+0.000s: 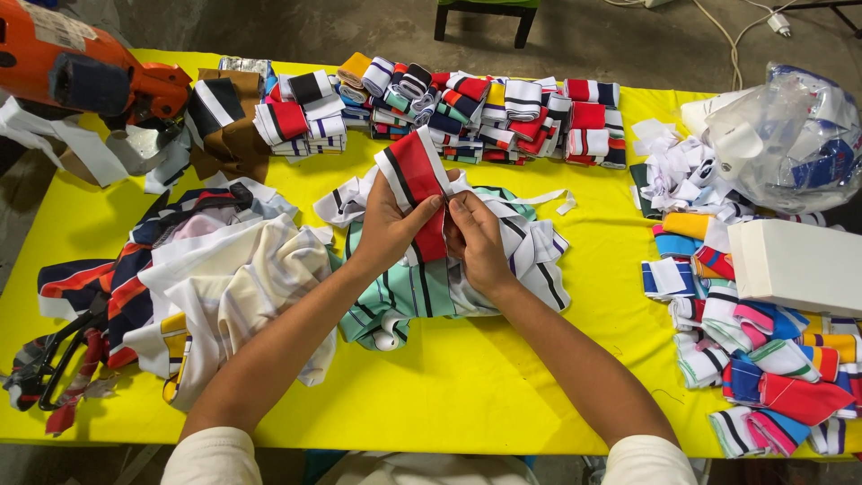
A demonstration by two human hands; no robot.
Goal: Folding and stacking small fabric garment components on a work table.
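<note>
Head view shows me both hands over the yellow table (467,377): left hand (388,224) and right hand (476,238) pinching a red striped rib-knit strip (415,171) above the mint striped fabric (404,292). I'd keep its edges aligned, thumbs close.

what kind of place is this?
Likely a garment workshop's sorting or cutting table. Both hands hold a red striped knit collar piece over a yellow table, with stacked folded collars and an orange cutting machine nearby.
</note>
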